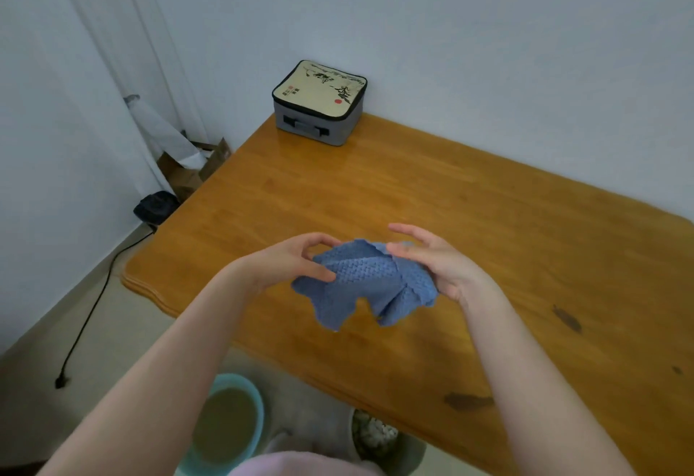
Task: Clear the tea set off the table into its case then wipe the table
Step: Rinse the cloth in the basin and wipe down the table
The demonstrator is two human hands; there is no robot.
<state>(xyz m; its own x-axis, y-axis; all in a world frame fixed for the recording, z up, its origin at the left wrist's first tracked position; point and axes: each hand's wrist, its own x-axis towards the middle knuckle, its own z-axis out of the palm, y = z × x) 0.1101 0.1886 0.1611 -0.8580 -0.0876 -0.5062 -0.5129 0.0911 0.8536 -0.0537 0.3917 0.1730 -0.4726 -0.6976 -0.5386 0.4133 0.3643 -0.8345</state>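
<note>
A blue waffle-weave cloth (360, 284) hangs crumpled above the near part of the wooden table (469, 212). My left hand (296, 261) pinches its left edge between thumb and fingers. My right hand (432, 261) grips its right side, with the index finger stretched out. The grey tea set case (319, 103), with a cream lid bearing ink painting, stands zipped shut at the table's far left corner against the wall. No tea ware shows on the table.
On the floor below the table's near edge sit a light blue basin (225, 426) of murky water and a grey bin (383, 438). A black cable (94, 303) runs across the floor at left, near a black bag (156, 205) and cardboard (195, 171).
</note>
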